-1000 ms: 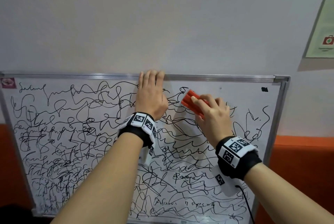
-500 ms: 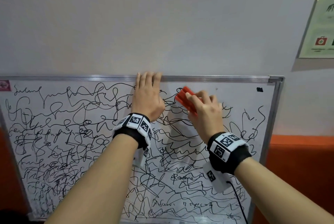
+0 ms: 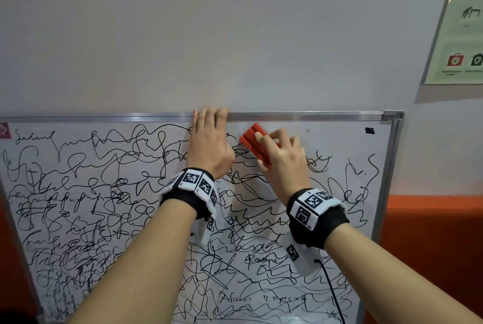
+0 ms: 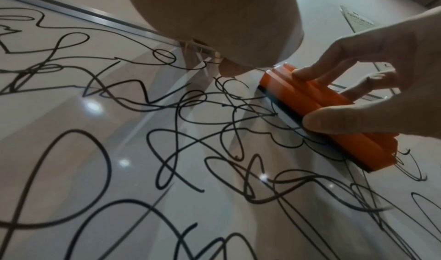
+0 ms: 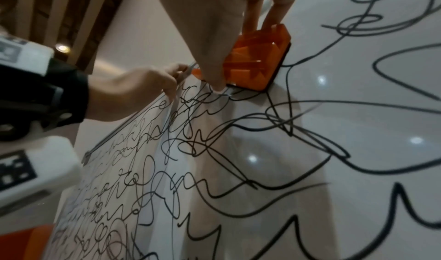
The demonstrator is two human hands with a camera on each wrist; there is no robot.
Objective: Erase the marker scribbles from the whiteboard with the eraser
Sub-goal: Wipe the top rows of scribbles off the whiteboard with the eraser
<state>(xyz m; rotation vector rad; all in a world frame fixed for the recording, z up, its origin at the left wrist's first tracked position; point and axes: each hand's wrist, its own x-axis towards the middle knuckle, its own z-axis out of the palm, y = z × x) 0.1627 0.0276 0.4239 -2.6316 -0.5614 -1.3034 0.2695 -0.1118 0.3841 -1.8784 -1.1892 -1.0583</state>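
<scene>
Eraser [image 3: 254,144]: orange plastic back, dark felt strip underneath, felt side flat against the whiteboard [image 3: 339,146] near its top edge, a little right of centre. It lies tilted, its upper end toward the frame and up-left, its lower end down-right.

Your right hand [image 3: 283,164] grips it: thumb on the near long side, fingers [image 4: 307,73] curled over the ridged back and the far side. From the left wrist view the felt shows as a dark line between orange body and board surface.

Scribbles [image 3: 104,193]: black marker loops and lines over nearly the whole board, thick on the left and lower parts. They run right up to the eraser's lower edge and pass beneath it. The patch of board above and to the right of the eraser, toward the top right corner, is mostly white, with one small black mark [image 3: 369,130] there.

Your left hand [image 3: 209,146] lies flat on the board just left of the eraser, fingers straight and together, tips over the metal top frame [image 3: 313,116]. It holds nothing. Hand and eraser are near, not touching.

Both wrists carry black bands with white coded tags [image 3: 192,180]. A cable [image 3: 332,292] hangs from the right one.

Pale wall [image 3: 235,36] above the board; a green poster [image 3: 460,36] at upper right; orange surface [image 3: 431,219] to the right of the board.
</scene>
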